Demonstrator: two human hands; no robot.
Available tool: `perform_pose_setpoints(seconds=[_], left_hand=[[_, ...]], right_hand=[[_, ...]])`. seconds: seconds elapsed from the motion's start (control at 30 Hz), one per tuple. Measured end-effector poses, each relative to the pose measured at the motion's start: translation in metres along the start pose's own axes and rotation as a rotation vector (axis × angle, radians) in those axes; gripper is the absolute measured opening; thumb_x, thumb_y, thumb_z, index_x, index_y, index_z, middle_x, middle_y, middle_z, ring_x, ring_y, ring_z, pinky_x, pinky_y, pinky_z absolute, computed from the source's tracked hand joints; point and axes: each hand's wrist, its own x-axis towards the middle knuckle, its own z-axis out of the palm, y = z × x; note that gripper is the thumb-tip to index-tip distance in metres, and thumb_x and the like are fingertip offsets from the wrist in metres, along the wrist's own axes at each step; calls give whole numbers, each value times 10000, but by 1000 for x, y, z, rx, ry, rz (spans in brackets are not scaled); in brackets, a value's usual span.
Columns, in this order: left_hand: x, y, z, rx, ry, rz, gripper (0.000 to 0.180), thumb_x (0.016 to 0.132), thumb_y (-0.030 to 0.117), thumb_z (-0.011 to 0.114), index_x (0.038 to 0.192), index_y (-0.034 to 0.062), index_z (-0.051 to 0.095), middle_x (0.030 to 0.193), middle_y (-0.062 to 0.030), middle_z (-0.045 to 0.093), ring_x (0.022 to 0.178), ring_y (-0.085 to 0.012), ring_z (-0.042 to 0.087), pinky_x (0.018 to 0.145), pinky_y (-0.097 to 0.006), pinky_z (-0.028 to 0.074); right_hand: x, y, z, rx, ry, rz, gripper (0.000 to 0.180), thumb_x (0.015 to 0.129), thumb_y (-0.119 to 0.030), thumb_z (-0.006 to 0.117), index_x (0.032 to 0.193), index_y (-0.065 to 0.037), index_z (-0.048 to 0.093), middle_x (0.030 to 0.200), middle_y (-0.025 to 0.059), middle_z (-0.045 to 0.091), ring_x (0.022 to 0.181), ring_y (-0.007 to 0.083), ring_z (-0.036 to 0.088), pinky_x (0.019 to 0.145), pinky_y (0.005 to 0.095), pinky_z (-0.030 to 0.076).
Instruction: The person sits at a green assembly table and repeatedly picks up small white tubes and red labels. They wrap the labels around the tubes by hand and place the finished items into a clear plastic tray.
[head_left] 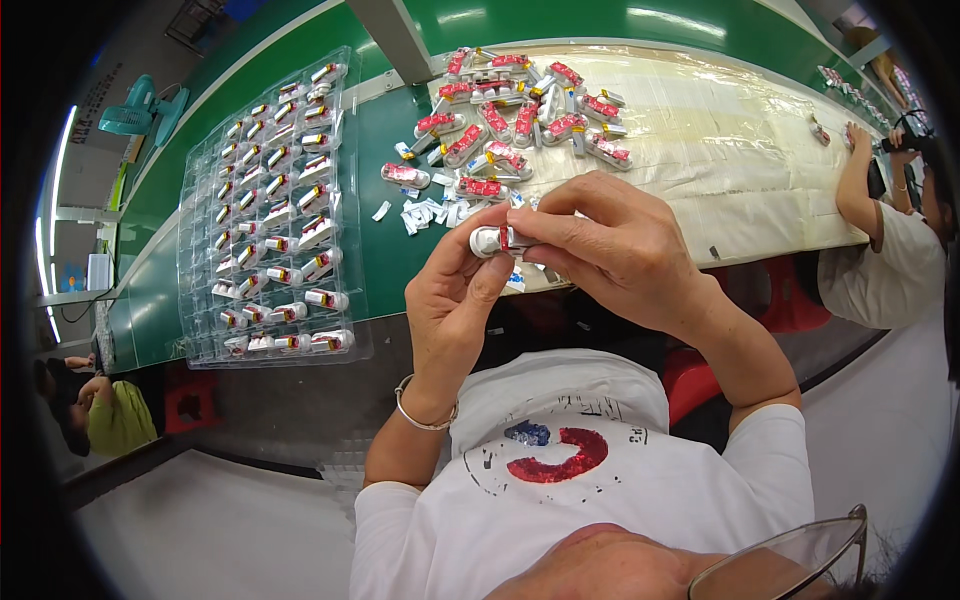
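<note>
Close in front of my chest, both hands hold one small white rounded plastic housing [487,241] with a red strip round it. My left hand [447,300] pinches its left end between thumb and fingers. At the other end, the fingers of my right hand [625,245] close over it and hide part of it. Just beyond my hands, a heap of similar white housings with red tops [465,146] lies on the bench. White and blue paper scraps [425,213] are scattered between the heap and my left hand.
To the left, a clear plastic tray [190,270] holds rows of small white parts and overhangs the green bench [385,125]. Cream sheeting [740,150] covers the bench on the right. A metal post [392,40] rises behind. Co-workers sit at both sides; a teal fan [140,105] stands far left.
</note>
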Motion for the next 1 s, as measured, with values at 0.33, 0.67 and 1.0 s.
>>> perform_pose_setpoints(seconds=[0.33, 0.67, 1.0], left_hand=[[1, 4, 4, 15, 14, 14, 354, 949, 24, 568, 1285, -77, 521, 1187, -143, 620, 1082, -157, 600, 941, -271, 479], [-2, -4, 6, 94, 45, -11, 352, 949, 42, 569, 1266, -102, 520, 1158, -175, 628, 1027, -200, 647, 919, -324, 530], [4, -9, 13, -43, 79, 58, 365, 949, 27, 552, 1293, -74, 481, 1252, -228, 587, 1035, -174, 628, 916, -268, 497]], right_hand=[[-2, 1, 1, 41, 40, -32, 327, 743, -64, 771, 1064, -74, 712, 863, 72, 668, 726, 203, 628, 602, 294, 503], [-13, 1, 11, -72, 55, -66, 370, 688, -32, 740, 1052, -44, 679, 883, 61, 636, 734, 210, 625, 587, 297, 518], [-12, 0, 16, -29, 109, -37, 395, 679, -49, 752, 1070, -61, 691, 914, 53, 626, 837, 220, 612, 656, 312, 532]])
